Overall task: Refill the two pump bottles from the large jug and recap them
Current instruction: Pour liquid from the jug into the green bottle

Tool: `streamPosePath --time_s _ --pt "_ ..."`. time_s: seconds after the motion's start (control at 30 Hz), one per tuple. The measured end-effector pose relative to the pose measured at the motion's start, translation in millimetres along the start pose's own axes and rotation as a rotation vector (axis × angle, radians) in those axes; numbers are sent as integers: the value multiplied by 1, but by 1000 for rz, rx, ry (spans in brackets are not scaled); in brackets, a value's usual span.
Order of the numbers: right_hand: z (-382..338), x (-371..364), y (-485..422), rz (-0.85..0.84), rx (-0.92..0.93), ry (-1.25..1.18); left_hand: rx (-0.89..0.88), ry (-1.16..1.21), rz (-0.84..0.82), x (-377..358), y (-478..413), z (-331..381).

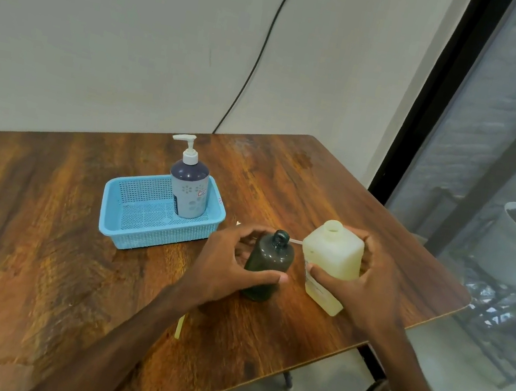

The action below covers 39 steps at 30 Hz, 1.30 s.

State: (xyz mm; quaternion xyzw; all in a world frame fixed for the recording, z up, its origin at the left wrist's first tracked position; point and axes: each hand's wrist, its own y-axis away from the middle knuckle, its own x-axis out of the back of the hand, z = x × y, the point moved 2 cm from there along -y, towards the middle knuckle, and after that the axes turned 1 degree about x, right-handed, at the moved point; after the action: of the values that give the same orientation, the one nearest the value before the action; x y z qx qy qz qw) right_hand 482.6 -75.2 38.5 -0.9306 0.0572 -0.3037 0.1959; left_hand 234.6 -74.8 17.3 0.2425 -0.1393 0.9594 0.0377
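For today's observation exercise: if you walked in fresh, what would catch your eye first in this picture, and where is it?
First, the two hands at the table's right side: the left hand wraps an uncapped dark green bottle, while the right hand grips the pale yellow jug, its mouth open. Behind them to the left, a blue basket holds a capped pump bottle in its back right corner.

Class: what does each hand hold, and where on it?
Left hand: the dark green open-necked plastic bottle, grip around its body. Right hand: the pale yellow uncapped plastic jug, grip across its side.
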Motion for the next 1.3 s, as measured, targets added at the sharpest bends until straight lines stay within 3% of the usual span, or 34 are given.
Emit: streamPosePath --time_s 0.3,0.53,1.3 --pt "-1 -3 -6 -84 59 1 -76 -38 66 12 0 22" --pt "-4 -1 -8 -124 99 98 -70 -153 -10 20 -3 23" --pt "-6 3 -10 -162 183 192 -65 -177 -80 20 -9 23"
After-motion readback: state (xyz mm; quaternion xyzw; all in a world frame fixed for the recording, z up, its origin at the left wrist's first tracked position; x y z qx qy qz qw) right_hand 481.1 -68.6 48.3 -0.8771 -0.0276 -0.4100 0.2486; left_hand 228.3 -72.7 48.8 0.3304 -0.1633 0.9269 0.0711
